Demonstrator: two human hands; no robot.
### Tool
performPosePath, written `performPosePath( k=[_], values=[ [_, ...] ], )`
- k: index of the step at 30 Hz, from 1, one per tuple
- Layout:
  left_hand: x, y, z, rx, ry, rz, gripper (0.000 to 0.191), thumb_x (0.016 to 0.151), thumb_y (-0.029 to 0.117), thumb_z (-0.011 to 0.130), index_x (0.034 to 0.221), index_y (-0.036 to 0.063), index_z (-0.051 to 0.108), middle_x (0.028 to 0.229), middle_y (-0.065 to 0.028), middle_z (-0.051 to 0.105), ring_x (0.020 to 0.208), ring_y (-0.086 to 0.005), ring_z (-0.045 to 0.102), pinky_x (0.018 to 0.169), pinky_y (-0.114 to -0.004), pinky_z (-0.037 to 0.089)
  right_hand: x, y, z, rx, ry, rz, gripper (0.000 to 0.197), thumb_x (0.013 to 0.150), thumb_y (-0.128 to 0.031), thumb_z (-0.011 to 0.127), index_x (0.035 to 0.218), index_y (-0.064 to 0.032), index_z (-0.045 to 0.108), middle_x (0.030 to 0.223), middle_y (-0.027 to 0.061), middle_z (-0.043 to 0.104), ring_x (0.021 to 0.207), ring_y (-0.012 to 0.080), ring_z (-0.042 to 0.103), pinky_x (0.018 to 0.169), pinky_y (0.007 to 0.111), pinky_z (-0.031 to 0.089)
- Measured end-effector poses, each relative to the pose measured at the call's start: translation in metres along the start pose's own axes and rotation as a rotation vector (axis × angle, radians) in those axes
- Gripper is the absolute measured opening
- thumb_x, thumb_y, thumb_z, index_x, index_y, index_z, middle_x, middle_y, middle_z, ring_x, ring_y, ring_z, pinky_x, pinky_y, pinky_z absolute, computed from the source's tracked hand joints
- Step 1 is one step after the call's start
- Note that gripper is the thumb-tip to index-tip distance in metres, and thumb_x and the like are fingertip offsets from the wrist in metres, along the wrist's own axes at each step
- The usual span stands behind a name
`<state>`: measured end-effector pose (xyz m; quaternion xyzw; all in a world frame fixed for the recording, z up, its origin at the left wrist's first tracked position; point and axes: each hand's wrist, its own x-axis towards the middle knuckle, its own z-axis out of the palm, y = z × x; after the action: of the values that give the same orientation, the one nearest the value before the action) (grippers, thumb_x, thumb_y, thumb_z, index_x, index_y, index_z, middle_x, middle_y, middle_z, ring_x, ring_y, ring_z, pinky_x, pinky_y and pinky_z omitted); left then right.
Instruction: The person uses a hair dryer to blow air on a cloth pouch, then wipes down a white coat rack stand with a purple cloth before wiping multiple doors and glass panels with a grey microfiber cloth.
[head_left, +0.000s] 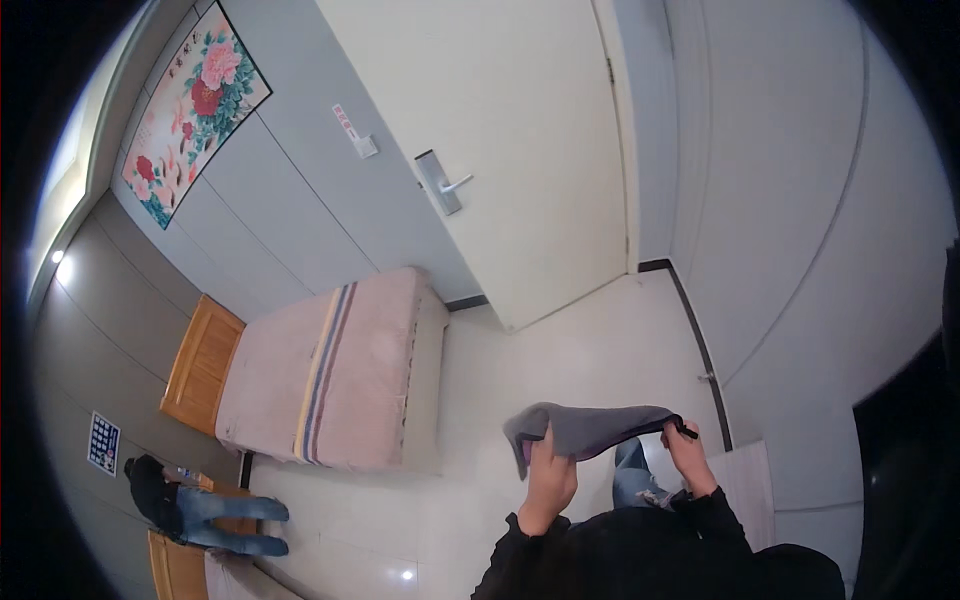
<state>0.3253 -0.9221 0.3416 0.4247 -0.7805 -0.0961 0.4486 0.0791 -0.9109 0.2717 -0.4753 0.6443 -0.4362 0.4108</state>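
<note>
A grey cloth item (596, 427) with dark edging is stretched between my two hands, in front of my body. A bit of purple shows on its underside near the left end; what kind of item it is cannot be told. At that left end, my left hand (551, 478) grips the fabric, and a loose flap hangs beyond my fingers. My right hand (686, 454) pinches the opposite end, where a short black strip sticks out. Both hands are above the pale tiled floor, close to my jeans (636, 476).
A bed (367, 367) with a pink striped cover stands to the left, its wooden headboard (202, 364) against the wall. Ahead is a cream door (540, 150) with a lever handle (454, 185). Another person (169, 502) bends over wooden furniture at the lower left.
</note>
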Motion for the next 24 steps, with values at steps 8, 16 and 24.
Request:
performPosePath(
  k=[8, 16, 24],
  values=[
    [0.139, -0.082, 0.056, 0.205, -0.001, 0.085, 0.053, 0.072, 0.008, 0.067, 0.121, -0.0041, 0.050, 0.130, -0.0275, 0.043, 0.103, -0.0423, 0.050, 0.086, -0.046, 0.040, 0.198, -0.069, -0.024, 0.784, -0.243, -0.134, 0.044, 0.099, -0.031, 0.033, 0.130, -0.0008, 0.043, 0.131, 0.0110, 0.048, 0.120, 0.0238, 0.048, 0.087, 0.035, 0.046],
    [0.279, -0.158, 0.094, 0.428, 0.061, 0.190, 0.050, 0.072, 0.011, 0.066, 0.117, -0.0043, 0.051, 0.129, -0.0300, 0.043, 0.093, -0.0390, 0.054, 0.079, -0.051, 0.039, 0.344, -0.157, -0.030, 0.915, -0.205, -0.339, 0.051, 0.098, -0.031, 0.034, 0.139, -0.0005, 0.031, 0.141, 0.0105, 0.036, 0.131, 0.0214, 0.033, 0.110, 0.037, 0.021],
    [0.420, -0.282, 0.120, 0.371, 0.204, 0.021, 0.063, 0.075, 0.003, 0.061, 0.131, -0.0077, 0.035, 0.142, -0.0361, 0.016, 0.112, -0.0531, 0.040, 0.091, -0.051, 0.037, 0.493, -0.232, 0.032, 0.698, -0.177, -0.648, 0.083, 0.081, -0.031, 0.056, 0.146, -0.0013, 0.012, 0.149, 0.0123, 0.018, 0.137, 0.0233, 0.021, 0.111, 0.037, 0.016]
  ],
)
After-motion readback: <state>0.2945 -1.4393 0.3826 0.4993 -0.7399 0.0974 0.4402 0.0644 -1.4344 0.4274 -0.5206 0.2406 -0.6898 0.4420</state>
